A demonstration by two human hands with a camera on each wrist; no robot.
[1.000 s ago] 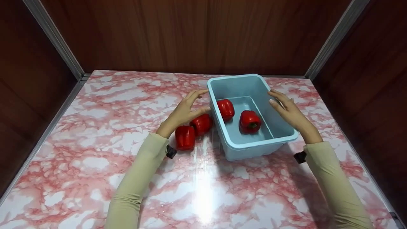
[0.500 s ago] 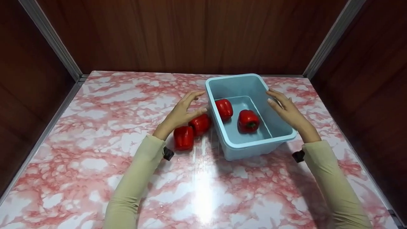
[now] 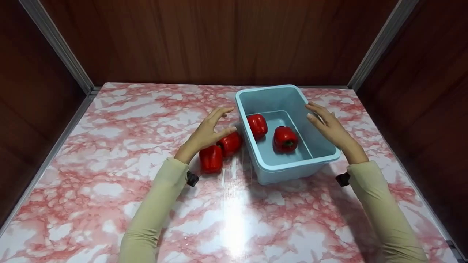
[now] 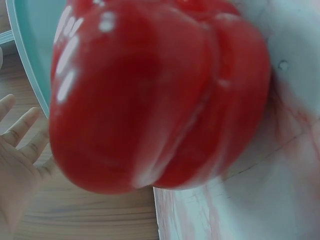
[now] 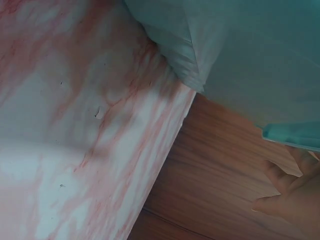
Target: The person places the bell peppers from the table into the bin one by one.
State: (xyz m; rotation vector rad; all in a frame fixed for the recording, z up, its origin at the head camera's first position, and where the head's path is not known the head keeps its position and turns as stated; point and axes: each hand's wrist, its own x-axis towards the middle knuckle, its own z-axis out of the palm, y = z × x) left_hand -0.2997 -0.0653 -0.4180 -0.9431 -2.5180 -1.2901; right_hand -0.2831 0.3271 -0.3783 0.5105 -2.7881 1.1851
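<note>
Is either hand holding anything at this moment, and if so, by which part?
Nothing is held. The left hand hovers open above the red peppers beside the blue tub; the right hand is open at the tub's right rim, fingers straight.

Your head camera looks down over the whole worktop (image 3: 109, 190). Your left wrist camera sits very close to a pepper (image 4: 155, 95); your right wrist camera hugs the tub (image 5: 240, 55), shared by all views.
</note>
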